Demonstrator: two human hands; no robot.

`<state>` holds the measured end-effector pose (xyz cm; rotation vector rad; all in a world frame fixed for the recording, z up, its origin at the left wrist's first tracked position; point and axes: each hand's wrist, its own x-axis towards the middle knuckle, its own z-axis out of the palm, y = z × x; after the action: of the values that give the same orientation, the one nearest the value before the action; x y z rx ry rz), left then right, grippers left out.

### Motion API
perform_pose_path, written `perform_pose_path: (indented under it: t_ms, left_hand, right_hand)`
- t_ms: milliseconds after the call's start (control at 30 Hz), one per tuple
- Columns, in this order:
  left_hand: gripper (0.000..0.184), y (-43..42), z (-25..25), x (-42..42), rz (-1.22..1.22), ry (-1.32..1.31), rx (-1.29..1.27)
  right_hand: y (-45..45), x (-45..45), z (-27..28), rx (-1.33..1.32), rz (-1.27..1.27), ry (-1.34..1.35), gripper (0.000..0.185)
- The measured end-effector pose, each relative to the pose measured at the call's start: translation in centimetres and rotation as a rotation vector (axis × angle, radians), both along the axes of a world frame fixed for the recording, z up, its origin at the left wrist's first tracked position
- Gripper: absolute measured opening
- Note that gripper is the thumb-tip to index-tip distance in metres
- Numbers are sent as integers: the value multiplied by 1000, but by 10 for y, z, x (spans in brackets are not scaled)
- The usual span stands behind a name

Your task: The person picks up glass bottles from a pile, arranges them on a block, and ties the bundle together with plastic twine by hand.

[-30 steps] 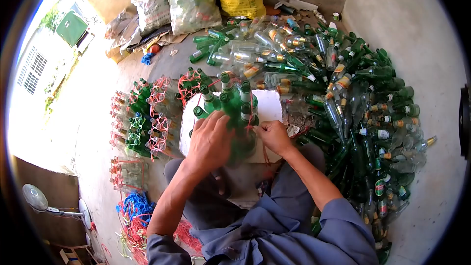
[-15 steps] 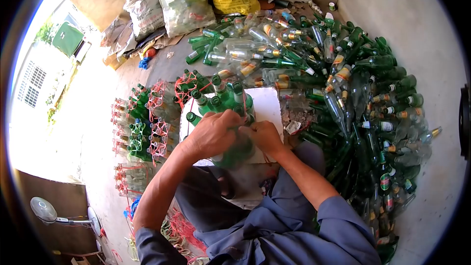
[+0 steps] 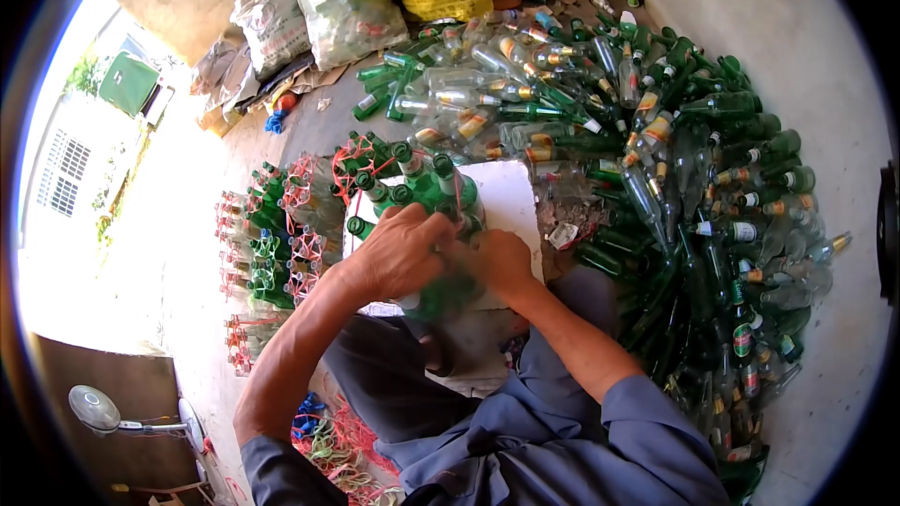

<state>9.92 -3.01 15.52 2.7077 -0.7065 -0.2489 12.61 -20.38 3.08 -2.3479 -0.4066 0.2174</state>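
Observation:
Several green glass bottles (image 3: 424, 189) stand upright in a cluster on a white board (image 3: 506, 189) in front of me. A thin red string (image 3: 457, 189) runs past the bottle necks down to my fingers. My left hand (image 3: 403, 248) is closed on the string at the near side of the cluster, its back toward me. Close beside it, my right hand (image 3: 502, 262) is closed in a fist on the string, slightly blurred. The fingertips of both hands are mostly hidden, as are the lower parts of the nearest bottles.
A large heap of loose bottles (image 3: 647, 169) spreads from the back to the right wall. On the left stand bundles of bottles (image 3: 272, 234) tied with red string. Tangled string (image 3: 352, 440) lies near my legs. Filled sacks (image 3: 347, 9) and a fan (image 3: 94, 408) are farther off.
My right hand has shifted slightly up and right, and my left hand slightly left; both remain at the bottle cluster. The view has tilted a little.

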Motion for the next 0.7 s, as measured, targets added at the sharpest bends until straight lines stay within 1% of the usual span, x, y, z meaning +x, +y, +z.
perform_pose_path:
  t_ms: [67,200,300,400,500,600,700]
  left_hand:
    - [33,-1,2,0,-5,-20,-10]
    - [34,2,2,3,-18,-17,-52]
    - [30,3,9,5,-17,-5,-23]
    - [24,2,15,-1,63,-76,2]
    - [22,9,32,-5,61,-144,-14]
    - [20,18,32,-10,114,-156,-96]
    - [19,22,26,-20,263,-145,-107]
  right_hand:
    - [-2,0,6,9,5,43,60]
    - [-5,1,-1,90,14,32,57]
    - [-9,2,-7,168,45,20,54]
    - [-14,3,-6,239,73,77,51]
    - [-19,5,1,273,107,124,47]
    - [-19,7,-5,351,129,118,41]
    - [-20,9,-6,469,162,163,38]
